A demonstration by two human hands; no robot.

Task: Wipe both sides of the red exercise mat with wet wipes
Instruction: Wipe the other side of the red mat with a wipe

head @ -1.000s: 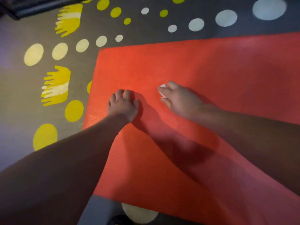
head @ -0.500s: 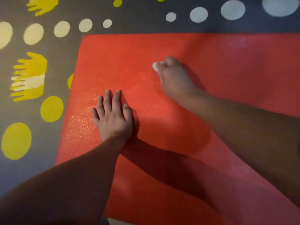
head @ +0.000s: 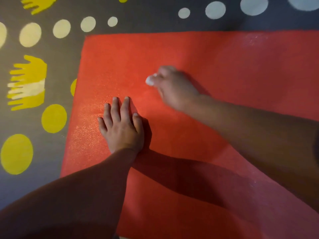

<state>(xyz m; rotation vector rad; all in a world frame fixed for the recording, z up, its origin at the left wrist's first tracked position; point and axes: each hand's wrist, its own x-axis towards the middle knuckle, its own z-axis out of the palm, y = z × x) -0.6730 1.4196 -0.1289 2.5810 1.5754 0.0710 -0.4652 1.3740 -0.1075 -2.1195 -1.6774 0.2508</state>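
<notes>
The red exercise mat (head: 224,69) lies flat on the floor and fills most of the view. My left hand (head: 121,126) rests palm down on it near its left edge, fingers spread and holding nothing. My right hand (head: 174,87) is further up the mat, closed around a small bunched white wet wipe (head: 149,81), which shows at the fingertips and touches the mat. A damp sheen glints on the mat to the left of my left hand.
The mat sits on a dark grey floor (head: 155,23) printed with yellow dots (head: 54,118), white dots (head: 215,10) and yellow hand shapes (head: 28,83). The mat's left edge and far edge are in view.
My left hand has opened from a curled fist to lie flat. My right hand with the wipe has slid up the mat, away from me. The view has shifted.
</notes>
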